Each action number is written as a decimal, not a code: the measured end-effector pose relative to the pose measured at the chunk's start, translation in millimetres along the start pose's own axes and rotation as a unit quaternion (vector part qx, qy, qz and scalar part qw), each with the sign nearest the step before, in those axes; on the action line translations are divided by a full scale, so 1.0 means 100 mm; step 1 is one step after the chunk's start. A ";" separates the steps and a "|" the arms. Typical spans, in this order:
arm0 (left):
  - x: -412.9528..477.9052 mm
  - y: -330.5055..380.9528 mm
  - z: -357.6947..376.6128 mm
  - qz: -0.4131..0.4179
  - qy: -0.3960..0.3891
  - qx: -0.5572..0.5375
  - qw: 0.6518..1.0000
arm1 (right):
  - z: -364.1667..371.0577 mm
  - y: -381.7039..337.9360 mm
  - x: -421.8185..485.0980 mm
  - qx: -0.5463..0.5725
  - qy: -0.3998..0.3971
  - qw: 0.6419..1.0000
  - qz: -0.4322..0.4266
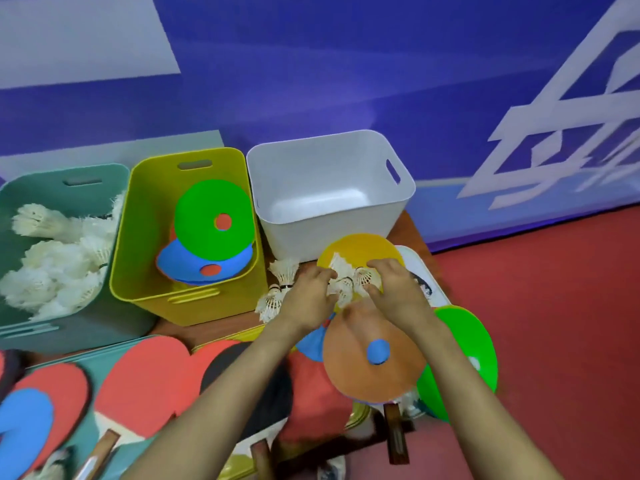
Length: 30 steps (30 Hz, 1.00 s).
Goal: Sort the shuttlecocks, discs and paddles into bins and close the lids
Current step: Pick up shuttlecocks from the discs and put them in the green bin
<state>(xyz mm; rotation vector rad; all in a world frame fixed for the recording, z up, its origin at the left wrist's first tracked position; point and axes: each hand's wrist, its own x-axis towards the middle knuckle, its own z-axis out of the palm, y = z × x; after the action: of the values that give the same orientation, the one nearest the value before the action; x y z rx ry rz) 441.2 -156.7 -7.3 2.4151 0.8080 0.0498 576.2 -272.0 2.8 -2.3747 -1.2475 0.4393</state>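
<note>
Shuttlecocks (52, 265) in left bin (34, 327); discs (213, 220) in middle bin (194, 306); paddles (145, 375) in front.

a deep blue wall (311, 64) runs behind, a pale panel (79, 39) up at the left, and big white strokes (571, 126) at the right, possibly lettering. red floor (554, 306) below, brown wooden table (410, 233) in front, soft even light.

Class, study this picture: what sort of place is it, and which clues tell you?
Probably an indoor sports hall: a red court floor, a blue banner wall with white lettering, plus shuttlecocks and paddles.
</note>
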 end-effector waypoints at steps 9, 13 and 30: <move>0.35 -0.11 0.39 -0.045 -0.130 0.114 0.984 | 0.43 0.26 0.39 -0.056 -0.150 0.985 0.057; 0.38 -0.20 0.44 -0.028 -0.100 0.144 0.984 | 0.54 0.26 0.52 -0.061 -0.151 0.985 0.052; 0.06 -0.15 0.11 -0.056 0.152 -0.048 0.986 | 0.20 -0.11 0.40 0.078 0.025 0.997 0.001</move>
<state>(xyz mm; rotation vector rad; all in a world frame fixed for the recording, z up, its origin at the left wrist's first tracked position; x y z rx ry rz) 439.9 -149.3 -25.4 2.2974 1.0498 0.4118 580.9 -229.0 -12.2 -2.2422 -1.1443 0.4594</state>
